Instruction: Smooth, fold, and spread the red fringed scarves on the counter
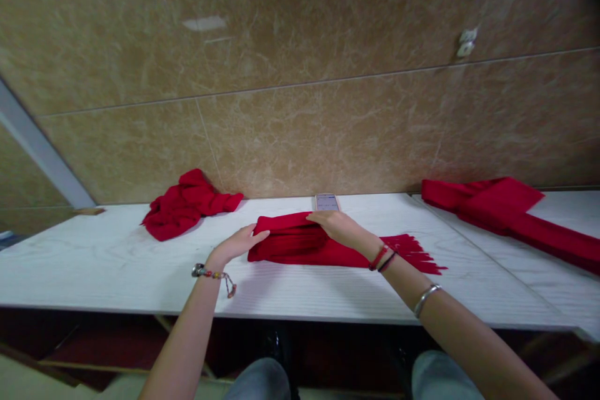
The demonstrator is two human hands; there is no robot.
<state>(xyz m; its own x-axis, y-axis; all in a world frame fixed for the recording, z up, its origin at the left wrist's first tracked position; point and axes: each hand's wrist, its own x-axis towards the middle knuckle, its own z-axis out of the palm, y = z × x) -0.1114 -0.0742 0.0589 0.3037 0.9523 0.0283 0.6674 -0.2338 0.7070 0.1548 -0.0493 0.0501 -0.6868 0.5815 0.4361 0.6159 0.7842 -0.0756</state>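
A red scarf (290, 247) lies folded in layers on the white table, its fringed end (415, 252) spread out to the right. My left hand (240, 242) grips the scarf's left end, thumb on top near the fold, the other fingers partly hidden behind the cloth. At the far edge of the upper layer, my right hand (340, 227) pinches the cloth, its forearm crossing over the scarf. Between the hands the upper layer sags into loose creases. Just behind my right hand is a phone (327, 202) with its screen lit.
A crumpled red cloth (180, 205) sits at the back left of the white table (117, 275). Another red length of cloth (504, 206) lies folded across itself at the right. A tiled wall (300, 137) rises behind the table. Dark shelving (107, 347) shows below its front edge.
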